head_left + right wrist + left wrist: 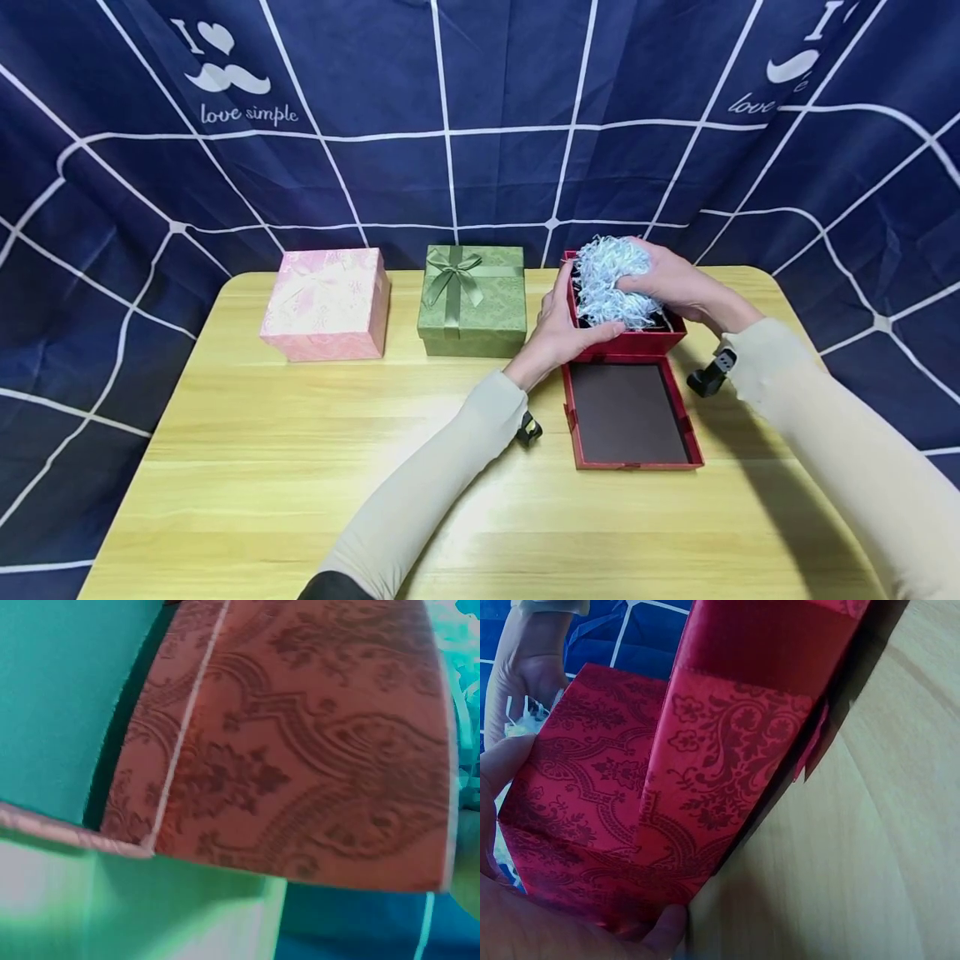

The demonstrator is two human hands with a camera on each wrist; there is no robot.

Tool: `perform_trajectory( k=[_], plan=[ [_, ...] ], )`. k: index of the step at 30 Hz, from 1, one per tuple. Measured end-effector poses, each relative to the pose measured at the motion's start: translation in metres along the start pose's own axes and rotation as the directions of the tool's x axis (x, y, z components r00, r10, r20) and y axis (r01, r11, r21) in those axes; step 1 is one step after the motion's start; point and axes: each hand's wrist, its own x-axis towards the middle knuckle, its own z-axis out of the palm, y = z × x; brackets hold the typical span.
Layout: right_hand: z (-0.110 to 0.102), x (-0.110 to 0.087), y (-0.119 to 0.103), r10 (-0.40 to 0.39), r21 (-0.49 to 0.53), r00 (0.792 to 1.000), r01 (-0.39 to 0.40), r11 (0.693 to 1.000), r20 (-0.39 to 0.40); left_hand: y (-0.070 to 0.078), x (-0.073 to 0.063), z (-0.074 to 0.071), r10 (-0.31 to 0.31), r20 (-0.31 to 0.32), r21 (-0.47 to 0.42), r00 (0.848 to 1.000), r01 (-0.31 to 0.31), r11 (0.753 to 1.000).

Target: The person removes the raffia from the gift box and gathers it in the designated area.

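Note:
A red gift box [643, 342] stands at the right of the table, its hinged lid [630, 414] folded down flat toward the front with a dark lining. Dark floral patterning covers its walls [592, 757]. Light-blue shredded paper [609, 279] bulges up in a clump over the box's opening. My left hand [558, 329] grips the box at its left side, thumb along the front rim and fingers on the outer wall. From the right, my right hand [671, 279] grasps the shredded paper, with thumb and fingers sunk into it. The right wrist view shows mostly the box wall [300, 750].
A green gift box [474, 304] with a ribbon bow sits left of the red one, close to my left hand. Farther left is a pink gift box [326, 304]. Both are closed. A dark blue gridded curtain [495, 92] hangs behind the wooden table [360, 450].

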Motion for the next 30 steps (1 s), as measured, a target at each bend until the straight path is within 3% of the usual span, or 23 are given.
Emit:
perform_trajectory(
  k=[8, 17, 26, 30],
  plan=[
    [-0.016, -0.010, -0.010, -0.032, 0.117, 0.998, 0.038, 0.992, -0.051, 0.002, 0.001, -0.002, -0.010, 0.004, 0.003, 1.000, 0.010, 1.000],
    [-0.034, -0.026, -0.016, -0.041, 0.292, 0.991, 0.077, 0.953, -0.127, 0.000, 0.001, 0.001, -0.012, 0.007, -0.006, 1.000, 0.012, 1.000],
    [-0.057, -0.039, -0.019, -0.077, 0.505, 0.972, 0.182, 0.844, -0.222, 0.000, 0.002, 0.001, 0.009, 0.003, -0.001, 1.000, -0.009, 1.000],
    [-0.068, -0.044, -0.014, -0.051, 0.525, 0.964, 0.186, 0.830, -0.261, 0.000, 0.001, 0.001, 0.008, -0.003, 0.006, 1.000, -0.008, 1.000]
  ],
)
